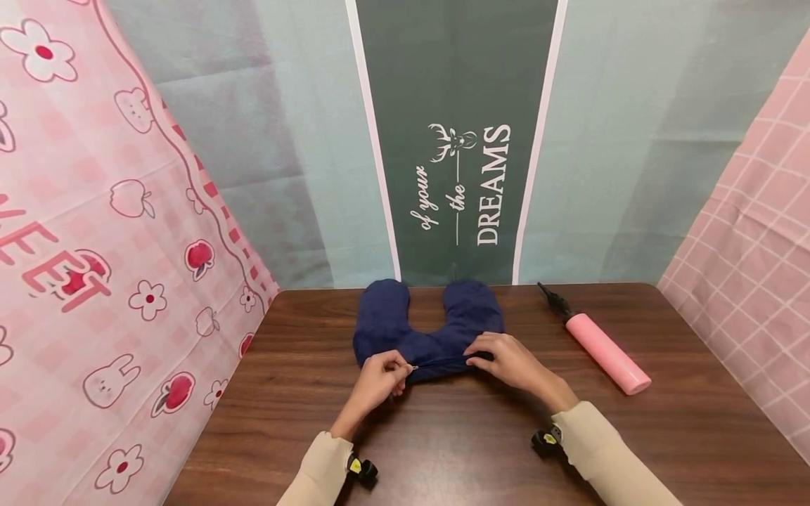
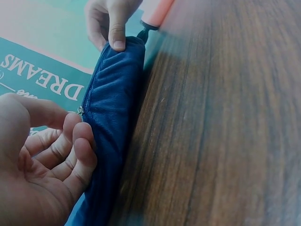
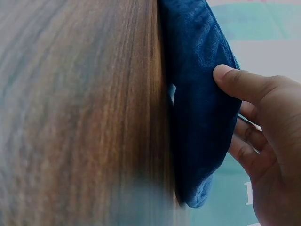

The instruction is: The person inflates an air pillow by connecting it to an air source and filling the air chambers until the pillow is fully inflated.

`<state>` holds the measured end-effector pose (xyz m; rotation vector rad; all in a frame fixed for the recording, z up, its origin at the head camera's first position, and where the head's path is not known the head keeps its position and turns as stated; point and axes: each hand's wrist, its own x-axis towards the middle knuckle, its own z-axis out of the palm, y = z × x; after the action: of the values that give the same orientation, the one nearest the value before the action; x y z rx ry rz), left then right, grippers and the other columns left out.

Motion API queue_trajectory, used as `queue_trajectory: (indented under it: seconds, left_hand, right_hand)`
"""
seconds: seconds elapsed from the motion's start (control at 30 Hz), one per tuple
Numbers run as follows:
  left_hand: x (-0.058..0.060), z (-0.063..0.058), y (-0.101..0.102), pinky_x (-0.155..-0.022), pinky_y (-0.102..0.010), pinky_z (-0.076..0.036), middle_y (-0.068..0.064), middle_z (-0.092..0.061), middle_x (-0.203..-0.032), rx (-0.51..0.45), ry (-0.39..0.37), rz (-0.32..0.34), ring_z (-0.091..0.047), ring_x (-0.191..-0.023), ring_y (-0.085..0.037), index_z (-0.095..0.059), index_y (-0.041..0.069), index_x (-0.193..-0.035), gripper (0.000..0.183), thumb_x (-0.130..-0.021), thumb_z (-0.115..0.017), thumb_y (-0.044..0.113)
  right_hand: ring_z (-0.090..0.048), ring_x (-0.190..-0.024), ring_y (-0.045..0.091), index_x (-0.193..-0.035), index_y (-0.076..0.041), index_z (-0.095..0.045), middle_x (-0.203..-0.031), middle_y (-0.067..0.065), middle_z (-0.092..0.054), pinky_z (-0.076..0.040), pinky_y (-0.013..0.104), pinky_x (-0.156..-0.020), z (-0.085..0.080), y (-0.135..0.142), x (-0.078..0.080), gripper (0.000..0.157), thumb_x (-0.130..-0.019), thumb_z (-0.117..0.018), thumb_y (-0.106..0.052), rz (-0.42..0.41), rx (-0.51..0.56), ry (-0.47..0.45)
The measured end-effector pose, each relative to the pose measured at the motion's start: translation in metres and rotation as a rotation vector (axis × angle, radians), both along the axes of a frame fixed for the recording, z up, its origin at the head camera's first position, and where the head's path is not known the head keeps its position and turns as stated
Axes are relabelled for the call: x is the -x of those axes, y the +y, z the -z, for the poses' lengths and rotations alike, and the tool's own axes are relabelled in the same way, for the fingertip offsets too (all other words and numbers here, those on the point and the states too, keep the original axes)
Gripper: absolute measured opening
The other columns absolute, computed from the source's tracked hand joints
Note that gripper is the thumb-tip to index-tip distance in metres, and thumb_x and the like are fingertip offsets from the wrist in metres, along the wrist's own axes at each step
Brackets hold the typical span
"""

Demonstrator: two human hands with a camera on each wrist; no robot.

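Note:
A navy blue U-shaped neck pillow (image 1: 386, 316) lies on the table, its two arms toward the back wall. Along its near curved side runs a zipper (image 2: 87, 96). My left hand (image 1: 382, 376) pinches the small metal zipper pull (image 2: 80, 110) between thumb and forefinger, at the left part of the seam. On the right part of the same seam, my right hand (image 1: 509, 360) grips the fabric, thumb on the near face and fingers behind, as the right wrist view shows. What is inside the pillow cannot be seen.
A pink hand pump (image 1: 609, 353) with a black nozzle (image 1: 555, 302) lies to the right of the pillow. The brown wooden table (image 1: 285, 422) meets a green printed cloth (image 1: 455, 84) at the back. Pink patterned cloths hang at both sides.

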<state>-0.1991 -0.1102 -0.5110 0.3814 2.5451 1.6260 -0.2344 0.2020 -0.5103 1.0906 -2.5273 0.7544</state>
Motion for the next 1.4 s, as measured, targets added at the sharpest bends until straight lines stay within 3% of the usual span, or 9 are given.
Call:
queue_trajectory:
  seconds: [0.73, 1.2, 1.4]
  left_hand:
    - [0.001, -0.002, -0.006, -0.049, -0.028, -0.052, -0.001, -0.065, -0.062, 0.014, 0.014, 0.019, -0.061, -0.053, -0.012, -0.072, 0.006, -0.085, 0.014, -0.098, -0.071, 0.010]
    - [0.002, 0.000, -0.026, -0.050, -0.028, -0.052, -0.002, -0.064, -0.062, -0.002, 0.003, -0.024, -0.060, -0.053, -0.013, -0.070, 0.003, -0.084, 0.015, -0.098, -0.071, 0.009]
    - [0.003, -0.001, -0.029, -0.050, -0.027, -0.052, -0.002, -0.064, -0.062, -0.006, -0.006, -0.035, -0.060, -0.053, -0.013, -0.071, 0.002, -0.084, 0.014, -0.097, -0.071, 0.008]
  right_hand:
    - [-0.072, -0.094, 0.008, -0.103, -0.024, -0.083, -0.097, -0.013, -0.076, -0.060, 0.035, -0.084, 0.002, 0.006, -0.005, 0.012, -0.091, -0.085, -0.020, 0.036, 0.015, -0.005]
    - [-0.075, -0.096, 0.011, -0.098, -0.021, -0.084, -0.094, -0.011, -0.077, -0.061, 0.044, -0.095, 0.002, 0.016, -0.006, 0.012, -0.087, -0.088, -0.016, 0.063, 0.050, 0.018]
    - [-0.075, -0.097, 0.011, -0.098, -0.022, -0.084, -0.094, -0.012, -0.077, -0.061, 0.042, -0.091, 0.003, 0.015, -0.009, 0.013, -0.087, -0.088, -0.017, 0.065, 0.053, 0.012]
